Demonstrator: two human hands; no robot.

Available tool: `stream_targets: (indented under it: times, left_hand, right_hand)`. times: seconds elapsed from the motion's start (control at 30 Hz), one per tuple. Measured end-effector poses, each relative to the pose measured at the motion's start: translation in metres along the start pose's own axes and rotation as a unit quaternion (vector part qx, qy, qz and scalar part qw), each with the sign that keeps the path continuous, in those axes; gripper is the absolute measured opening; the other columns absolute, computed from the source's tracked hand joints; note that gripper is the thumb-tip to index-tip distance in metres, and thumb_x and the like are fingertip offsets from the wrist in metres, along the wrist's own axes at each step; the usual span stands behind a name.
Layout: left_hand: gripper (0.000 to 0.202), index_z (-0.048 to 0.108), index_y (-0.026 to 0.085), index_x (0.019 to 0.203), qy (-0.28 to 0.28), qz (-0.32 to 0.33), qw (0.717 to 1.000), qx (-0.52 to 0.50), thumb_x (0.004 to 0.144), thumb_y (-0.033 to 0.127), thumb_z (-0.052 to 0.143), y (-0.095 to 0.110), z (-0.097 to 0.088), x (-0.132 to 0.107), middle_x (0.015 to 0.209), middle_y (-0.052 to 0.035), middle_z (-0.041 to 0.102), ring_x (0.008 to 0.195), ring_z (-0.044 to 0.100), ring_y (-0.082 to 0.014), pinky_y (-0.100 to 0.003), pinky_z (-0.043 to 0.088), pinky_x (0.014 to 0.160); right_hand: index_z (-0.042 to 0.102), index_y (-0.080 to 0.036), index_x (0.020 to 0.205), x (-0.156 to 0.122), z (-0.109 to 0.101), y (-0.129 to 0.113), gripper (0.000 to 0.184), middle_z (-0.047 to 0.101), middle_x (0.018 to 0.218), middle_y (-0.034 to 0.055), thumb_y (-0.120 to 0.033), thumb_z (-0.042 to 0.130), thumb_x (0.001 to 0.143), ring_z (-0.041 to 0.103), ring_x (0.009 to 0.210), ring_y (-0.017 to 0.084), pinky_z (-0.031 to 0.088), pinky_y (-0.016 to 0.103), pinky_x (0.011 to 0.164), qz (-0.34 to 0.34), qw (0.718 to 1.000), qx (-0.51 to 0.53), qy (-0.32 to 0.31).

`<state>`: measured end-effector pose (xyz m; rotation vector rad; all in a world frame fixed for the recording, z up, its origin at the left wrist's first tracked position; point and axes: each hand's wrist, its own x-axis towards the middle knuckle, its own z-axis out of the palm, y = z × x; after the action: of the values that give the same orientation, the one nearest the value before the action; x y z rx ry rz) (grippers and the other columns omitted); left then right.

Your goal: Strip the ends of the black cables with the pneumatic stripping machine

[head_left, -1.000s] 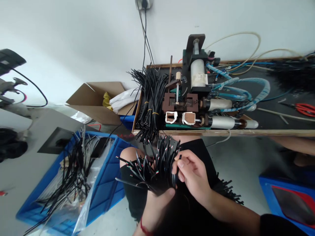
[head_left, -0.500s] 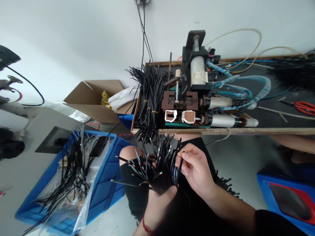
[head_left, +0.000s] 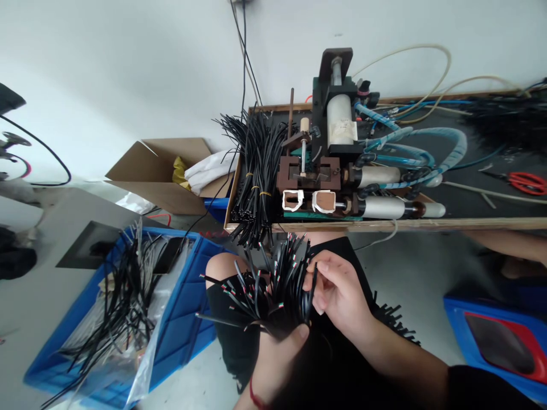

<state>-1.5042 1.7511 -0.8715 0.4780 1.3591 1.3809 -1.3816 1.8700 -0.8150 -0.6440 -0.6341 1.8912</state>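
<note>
Over my lap, my left hand (head_left: 282, 347) is wrapped round a thick bundle of black cables (head_left: 277, 302). Their upper ends fan out, and many show small red, green and white wire tips. At the bundle's right side, my right hand (head_left: 337, 285) pinches a black cable (head_left: 312, 290) between thumb and fingers, close to its upper end. The cable stands nearly upright beside the others. Their lower ends are partly hidden by my arm, though several black ends (head_left: 395, 322) stick out to the right of my right forearm.
A pneumatic machine (head_left: 316, 176) with blue hoses stands on the wood-edged bench (head_left: 410, 226). Left of it lie banded black cable bundles (head_left: 258, 176); red-handled scissors (head_left: 527, 183) lie right. A blue crate (head_left: 183, 307) holds loose cables. Another person's arm (head_left: 504, 245) shows at right.
The whole view has shifted slightly. Both hands keep their hold on the cables, and the right hand's pinch has barely moved.
</note>
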Motion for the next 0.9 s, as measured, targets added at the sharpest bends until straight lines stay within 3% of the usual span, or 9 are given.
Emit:
stream_targets:
  times: [0.2, 0.43, 0.77, 0.9]
  left_hand:
    - [0.05, 0.077, 0.018, 0.113, -0.008, 0.004, 1.0, 0.0, 0.071, 0.037, 0.097, -0.002, -0.003, 0.0, 0.097, -0.01, 0.078, 0.103, 0.075, -0.0348, -0.052, 0.063, 0.1]
    - [0.048, 0.08, 0.016, 0.105, -0.022, -0.014, 0.999, 0.023, 0.067, 0.038, 0.1, -0.006, -0.006, -0.005, 0.099, -0.0134, 0.082, 0.097, 0.077, -0.0346, -0.051, 0.064, 0.1]
    - [0.046, 0.083, 0.017, 0.106, -0.029, -0.001, 0.998, 0.054, 0.07, 0.041, 0.098, -0.005, -0.004, -0.007, 0.101, -0.0137, 0.083, 0.096, 0.077, -0.0338, -0.051, 0.063, 0.102]
    - [0.051, 0.083, 0.018, 0.108, -0.024, -0.004, 0.998, 0.061, 0.067, 0.043, 0.099, -0.003, -0.001, -0.012, 0.103, -0.0139, 0.082, 0.101, 0.076, -0.0365, -0.052, 0.063, 0.102]
  right_hand:
    - [0.078, -0.017, 0.083, -0.002, -0.002, -0.002, 0.024, 0.078, 0.064, 0.004, -0.04, 0.082, 0.091, 0.051, 0.031, 0.007, 0.046, 0.015, 0.032, -0.003, 1.0, 0.006, -0.012]
    - [0.075, -0.018, 0.077, -0.009, 0.002, -0.002, 0.024, 0.076, 0.059, 0.0036, -0.038, 0.08, 0.091, 0.032, 0.028, 0.002, 0.03, 0.013, 0.03, -0.061, 0.997, -0.01, 0.043]
    - [0.075, -0.019, 0.074, -0.008, 0.013, -0.006, 0.023, 0.074, 0.055, 0.002, -0.036, 0.08, 0.089, 0.025, 0.028, 0.001, 0.015, 0.014, 0.032, -0.076, 0.996, -0.013, 0.055]
    - [0.073, -0.018, 0.072, 0.001, 0.012, -0.017, 0.028, 0.068, 0.052, -0.0015, -0.037, 0.078, 0.092, 0.023, 0.029, 0.001, 0.015, 0.018, 0.032, -0.077, 0.995, -0.017, 0.056]
